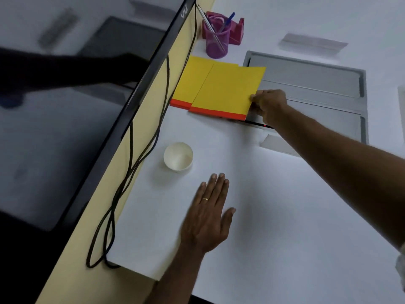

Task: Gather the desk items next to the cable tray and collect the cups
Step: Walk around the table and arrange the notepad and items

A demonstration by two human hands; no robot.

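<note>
While the right hand (pixel 268 106) pinches the near yellow notepad (pixel 228 91) at its right edge, the fingers under the cover are hidden. That edge overlaps the grey cable tray (pixel 317 84). Left of those fingers, a second yellow notepad (pixel 192 82) lies partly covered. The left hand (pixel 208 220) lies flat on the white desk (pixel 285 216), fingers straight and holding nothing. One paper cup (pixel 178 156) stands just beyond its fingertips.

Dim, soft focus; motion blur; wide-angle edge distortion.
</note>
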